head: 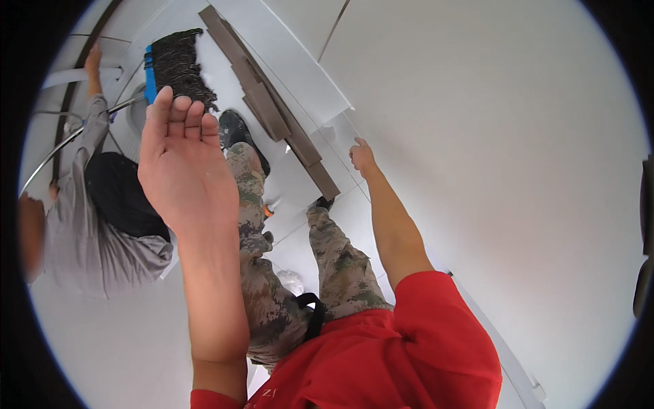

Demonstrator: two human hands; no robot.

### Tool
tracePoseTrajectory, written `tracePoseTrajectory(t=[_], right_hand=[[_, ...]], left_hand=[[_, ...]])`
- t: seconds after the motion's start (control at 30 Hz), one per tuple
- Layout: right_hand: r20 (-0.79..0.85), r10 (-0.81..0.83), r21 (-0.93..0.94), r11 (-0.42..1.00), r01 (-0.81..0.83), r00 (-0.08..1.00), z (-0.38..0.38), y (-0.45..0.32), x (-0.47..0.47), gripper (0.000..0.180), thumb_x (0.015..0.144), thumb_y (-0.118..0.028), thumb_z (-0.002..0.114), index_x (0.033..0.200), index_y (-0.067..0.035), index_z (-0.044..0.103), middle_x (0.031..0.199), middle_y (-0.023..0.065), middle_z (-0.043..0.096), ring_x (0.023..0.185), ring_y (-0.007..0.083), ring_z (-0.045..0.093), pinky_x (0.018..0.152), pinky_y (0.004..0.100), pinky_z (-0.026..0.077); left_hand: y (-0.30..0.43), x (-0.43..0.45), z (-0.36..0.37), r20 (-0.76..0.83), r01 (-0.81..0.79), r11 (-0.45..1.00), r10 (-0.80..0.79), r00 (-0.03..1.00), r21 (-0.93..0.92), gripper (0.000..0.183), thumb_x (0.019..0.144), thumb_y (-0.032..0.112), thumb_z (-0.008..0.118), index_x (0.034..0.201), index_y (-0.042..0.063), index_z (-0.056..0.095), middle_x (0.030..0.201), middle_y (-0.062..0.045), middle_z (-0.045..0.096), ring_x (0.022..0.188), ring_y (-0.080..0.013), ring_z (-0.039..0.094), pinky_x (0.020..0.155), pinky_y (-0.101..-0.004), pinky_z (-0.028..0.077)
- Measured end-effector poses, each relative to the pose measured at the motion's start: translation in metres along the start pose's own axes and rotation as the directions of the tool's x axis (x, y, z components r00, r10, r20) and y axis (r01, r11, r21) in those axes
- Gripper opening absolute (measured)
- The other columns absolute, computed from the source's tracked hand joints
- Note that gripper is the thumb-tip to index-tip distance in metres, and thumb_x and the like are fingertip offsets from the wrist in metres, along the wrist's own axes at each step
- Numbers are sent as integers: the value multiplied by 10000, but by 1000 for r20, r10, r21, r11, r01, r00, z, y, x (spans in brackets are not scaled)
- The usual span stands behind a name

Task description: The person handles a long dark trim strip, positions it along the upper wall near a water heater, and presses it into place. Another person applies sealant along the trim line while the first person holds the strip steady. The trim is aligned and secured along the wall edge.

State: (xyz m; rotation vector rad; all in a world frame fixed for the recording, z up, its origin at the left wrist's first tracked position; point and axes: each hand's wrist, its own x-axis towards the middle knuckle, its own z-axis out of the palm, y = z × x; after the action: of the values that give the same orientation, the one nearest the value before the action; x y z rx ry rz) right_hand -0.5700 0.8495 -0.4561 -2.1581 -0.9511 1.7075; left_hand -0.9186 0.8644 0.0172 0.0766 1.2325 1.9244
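Note:
My left hand [186,158] is raised close to the camera, palm showing and fingers slightly curled, with nothing in it. Behind its fingertips lies a broom head with black bristles and a blue edge [176,64]. My right hand [361,156] hangs lower, beside the white wall, its index finger extended and the others partly curled; I see no object in it. Between the hands, long brown strips [271,110] lie overlapping on the white floor, reaching down to my right shoe [324,203].
A person in a grey shirt [97,245] crouches at the left, an arm stretched forward near a white pipe [82,76]. A metal pole [56,148] runs past them. An orange-and-white nozzle-like item [271,208] and clear plastic [291,281] lie by my legs.

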Motion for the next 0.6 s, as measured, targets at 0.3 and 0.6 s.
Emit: tracePoseTrajectory(t=[0.3, 0.6], right_hand=[[170, -326, -377, 851, 367, 930, -2, 57, -130, 442, 1025, -370, 634, 1081, 50, 760, 1121, 324, 769, 1133, 509, 724, 994, 550, 555], [205, -281, 154, 955, 253, 937, -32, 1, -221, 222, 1106, -188, 635, 1111, -9, 766, 913, 73, 749, 725, 161, 662, 608, 330, 506]], left_hand=[[117, -48, -148, 344, -409, 811, 275, 898, 418, 349, 1210, 358, 561, 1189, 44, 712, 988, -23, 663, 911, -147, 614, 838, -307, 486], [104, -199, -383, -109, 204, 627, -187, 976, 752, 526, 1209, 487, 535, 1348, 23, 742, 1163, -74, 779, 1110, -202, 722, 977, -381, 561]])
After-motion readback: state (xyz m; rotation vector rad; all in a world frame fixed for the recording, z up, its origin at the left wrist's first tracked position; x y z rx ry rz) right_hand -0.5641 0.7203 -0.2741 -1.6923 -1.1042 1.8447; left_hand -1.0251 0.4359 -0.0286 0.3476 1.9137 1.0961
